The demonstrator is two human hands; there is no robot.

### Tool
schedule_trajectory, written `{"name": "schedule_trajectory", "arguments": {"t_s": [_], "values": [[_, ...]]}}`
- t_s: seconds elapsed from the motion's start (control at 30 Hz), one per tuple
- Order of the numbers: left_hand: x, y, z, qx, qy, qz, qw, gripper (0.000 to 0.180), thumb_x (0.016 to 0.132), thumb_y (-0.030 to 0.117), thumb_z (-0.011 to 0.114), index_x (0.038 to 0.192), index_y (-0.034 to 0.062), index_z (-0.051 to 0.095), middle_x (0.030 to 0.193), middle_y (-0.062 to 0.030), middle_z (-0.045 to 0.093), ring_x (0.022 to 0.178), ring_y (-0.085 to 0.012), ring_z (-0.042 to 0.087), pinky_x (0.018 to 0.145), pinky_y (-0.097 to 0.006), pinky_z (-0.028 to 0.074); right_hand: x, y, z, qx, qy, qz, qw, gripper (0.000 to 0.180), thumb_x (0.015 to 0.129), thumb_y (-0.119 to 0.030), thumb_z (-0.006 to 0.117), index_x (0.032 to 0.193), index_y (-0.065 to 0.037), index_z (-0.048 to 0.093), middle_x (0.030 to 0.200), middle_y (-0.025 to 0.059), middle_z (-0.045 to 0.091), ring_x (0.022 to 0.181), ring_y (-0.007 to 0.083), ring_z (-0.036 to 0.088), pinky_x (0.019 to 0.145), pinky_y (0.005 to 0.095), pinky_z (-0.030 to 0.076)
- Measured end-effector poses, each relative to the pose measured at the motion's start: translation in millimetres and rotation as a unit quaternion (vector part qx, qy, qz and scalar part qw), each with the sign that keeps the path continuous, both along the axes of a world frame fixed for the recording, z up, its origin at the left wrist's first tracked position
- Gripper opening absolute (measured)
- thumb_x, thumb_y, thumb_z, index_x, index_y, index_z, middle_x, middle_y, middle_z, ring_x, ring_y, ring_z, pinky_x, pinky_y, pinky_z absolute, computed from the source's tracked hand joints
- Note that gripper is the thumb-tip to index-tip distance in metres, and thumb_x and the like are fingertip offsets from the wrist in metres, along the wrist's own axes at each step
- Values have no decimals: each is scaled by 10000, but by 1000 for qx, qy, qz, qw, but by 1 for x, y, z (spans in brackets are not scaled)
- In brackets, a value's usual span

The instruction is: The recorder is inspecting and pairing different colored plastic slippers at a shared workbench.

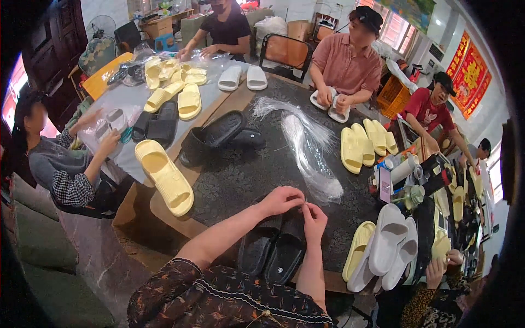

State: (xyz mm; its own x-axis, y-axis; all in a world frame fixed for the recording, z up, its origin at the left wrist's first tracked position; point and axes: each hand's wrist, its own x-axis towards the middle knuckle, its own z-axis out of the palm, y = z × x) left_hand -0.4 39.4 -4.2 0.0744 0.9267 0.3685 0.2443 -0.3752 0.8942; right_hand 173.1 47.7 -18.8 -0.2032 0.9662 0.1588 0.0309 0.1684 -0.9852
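Over the bench, left hand and right hand meet at the fingertips; can't tell if either is clamped on anything. Black slides sit just nearside of both hands. Clear plastic strands lie beyond the hands, gray slides right of right hand.

left hand | right hand | fingers bent, tips close together | forearms bare, converging

A small slipper workshop: people work around a dark surface with black slippers, yellow slippers and grey slippers, a bundle of clear strands, and clear plastic wrapping on a paler surface beside it.
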Motion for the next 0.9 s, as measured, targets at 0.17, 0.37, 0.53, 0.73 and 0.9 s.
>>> {"name": "schedule_trajectory", "arguments": {"t_s": [0.17, 0.37, 0.53, 0.73, 0.9], "values": [[-5, 1, -4, -36, -8, 78, 996, 152, 860, 164, 631, 913, 21, 639, 825, -86, 654, 749, -168, 613, 691, -306, 479, -2, 1, -4, -12, 23, -14, 1000, 130, 876, -89, 652, 954, 12, 677, 811, 11, 660, 723, 70, 590, 679, 213, 466], [-2, 1, -6, -4, 22, -15, 1000, 136, 861, 143, 646, 921, 21, 647, 791, -39, 638, 730, -99, 568, 687, -264, 471, 0, 2, -6, -8, 28, -26, 999, 90, 879, -84, 651, 915, -2, 660, 777, -16, 625, 695, 52, 546, 653, 199, 440], [-1, -2, 1, -42, -19, 12, 999, 145, 853, 157, 648, 914, 25, 652, 788, -49, 656, 739, -95, 588, 686, -268, 473, 0, 4, -8, -14, 33, -13, 999, 96, 884, -93, 650, 920, -5, 653, 788, -27, 617, 707, 44, 538, 657, 195, 438], [-2, 0, -7, -53, -44, 17, 998, 139, 839, 157, 659, 903, 34, 659, 764, -47, 661, 707, -99, 589, 668, -266, 474, -1, 2, -7, -16, 18, -10, 1000, 106, 878, -104, 655, 913, -4, 645, 780, -20, 613, 705, 46, 532, 657, 199, 435], [0, 2, -6, -47, 58, -7, 997, 153, 831, 152, 677, 908, 20, 662, 810, -60, 662, 744, -117, 602, 687, -274, 479, 3, 4, -14, -1, -5, -1, 1000, 107, 884, -114, 646, 911, -11, 645, 774, -22, 607, 697, 47, 525, 646, 201, 430]]}}
